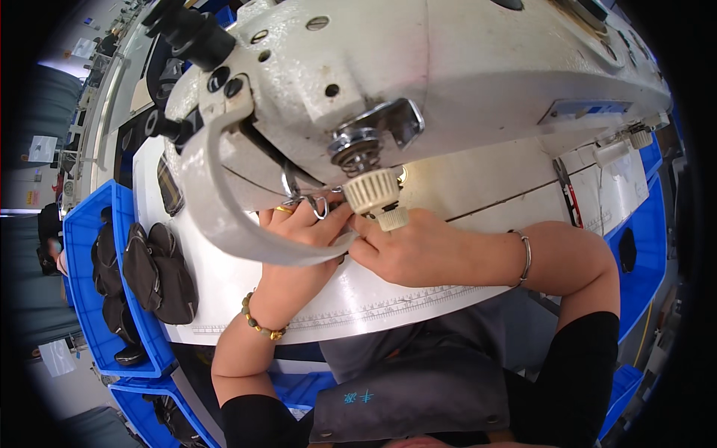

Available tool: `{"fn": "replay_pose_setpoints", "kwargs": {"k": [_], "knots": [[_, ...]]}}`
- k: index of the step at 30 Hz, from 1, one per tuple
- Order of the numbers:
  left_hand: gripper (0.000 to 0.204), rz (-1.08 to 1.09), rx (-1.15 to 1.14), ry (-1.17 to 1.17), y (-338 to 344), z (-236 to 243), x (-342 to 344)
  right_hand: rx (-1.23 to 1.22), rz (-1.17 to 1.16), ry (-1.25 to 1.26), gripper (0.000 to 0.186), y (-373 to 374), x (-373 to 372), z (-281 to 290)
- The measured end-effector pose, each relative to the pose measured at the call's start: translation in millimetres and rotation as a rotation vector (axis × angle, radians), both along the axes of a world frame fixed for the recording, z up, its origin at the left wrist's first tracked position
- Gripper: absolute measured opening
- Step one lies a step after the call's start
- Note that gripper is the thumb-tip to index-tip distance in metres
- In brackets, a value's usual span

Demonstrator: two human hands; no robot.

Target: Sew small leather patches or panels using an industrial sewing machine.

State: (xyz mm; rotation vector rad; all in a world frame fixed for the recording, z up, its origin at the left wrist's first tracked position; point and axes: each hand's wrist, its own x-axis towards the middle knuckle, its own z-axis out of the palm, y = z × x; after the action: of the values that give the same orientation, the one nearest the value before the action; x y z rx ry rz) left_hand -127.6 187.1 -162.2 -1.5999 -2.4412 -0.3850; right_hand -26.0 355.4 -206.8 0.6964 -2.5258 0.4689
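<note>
A large off-white sewing machine [478,71] spans the upper part of the head view. Under its head, near the needle area, my left hand [308,233] has its fingers bent and drawn together, partly behind the curved pale guard [216,201]. Close against it on the right is my right hand [407,250], fingers curled in a pinch below the ribbed cream tension knob [371,193]. Whatever lies between the fingers is mostly hidden; only a small dark bit shows between the hands. The needle itself is out of sight.
Dark fabric pouches [158,272] lie at the left table edge, by a blue bin [160,366] holding more. Red-and-black thread snips [569,196] rest to the right on the white table [373,310]. A plaid piece [170,185] sits left. Another blue bin [653,254] stands right.
</note>
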Motion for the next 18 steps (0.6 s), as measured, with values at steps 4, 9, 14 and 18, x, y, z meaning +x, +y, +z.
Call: {"fn": "replay_pose_setpoints", "kwargs": {"k": [4,9,14,18], "knots": [[0.029,-0.017,0.025,-0.023,0.9,-5.2,-0.1,-0.059,0.042,-0.002,0.014,0.8,-1.0,-5.5],[0.027,-0.005,0.043,-0.034,5.7,-4.3,1.8,-0.081,0.034,-0.007,0.014,2.2,-0.5,-4.3],[0.018,0.0,0.003,-0.047,8.2,-1.6,3.4,-0.067,0.009,-0.001,0.014,1.2,-3.0,-2.3],[0.017,-0.028,0.026,-0.139,15.4,-5.5,0.5,0.12,-0.069,-0.07,0.01,6.5,-2.2,3.0]]}}
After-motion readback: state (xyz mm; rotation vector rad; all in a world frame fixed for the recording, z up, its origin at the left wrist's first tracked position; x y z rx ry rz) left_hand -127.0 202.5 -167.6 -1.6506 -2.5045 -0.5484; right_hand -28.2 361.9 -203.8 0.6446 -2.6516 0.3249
